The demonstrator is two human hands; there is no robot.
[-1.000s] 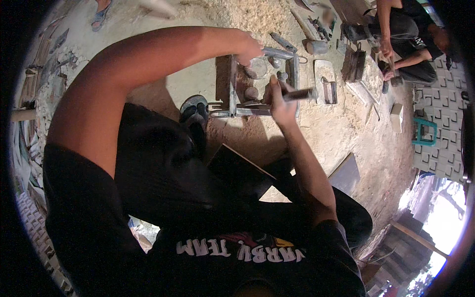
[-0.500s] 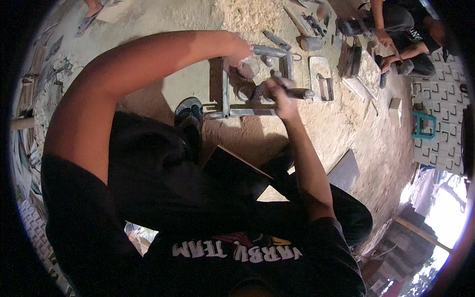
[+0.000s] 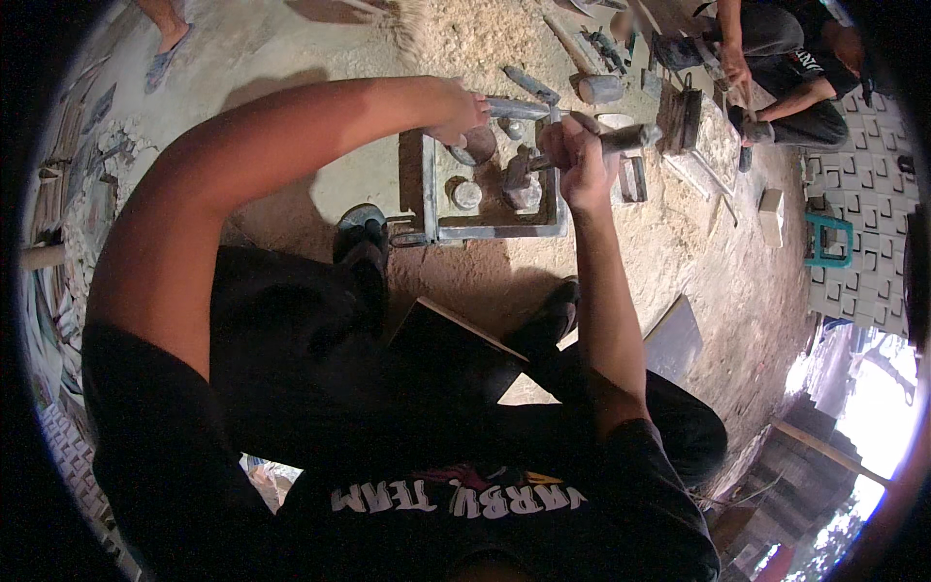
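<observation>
One hand, the right hand, has its fingers curled tight around a dark tool, whose thick end juts out to the right above the frame's right side. Near the upper left corner, the fingers of the left hand reach over a dark round piece; whether they grip it cannot be told. Around these, a grey rectangular frame lies on the sandy floor, with a pale round piece inside its lower left. Beyond the frame lie a stubby grey cylinder and a dark bar; farther right, a co-worker's hand and a teal stool.
</observation>
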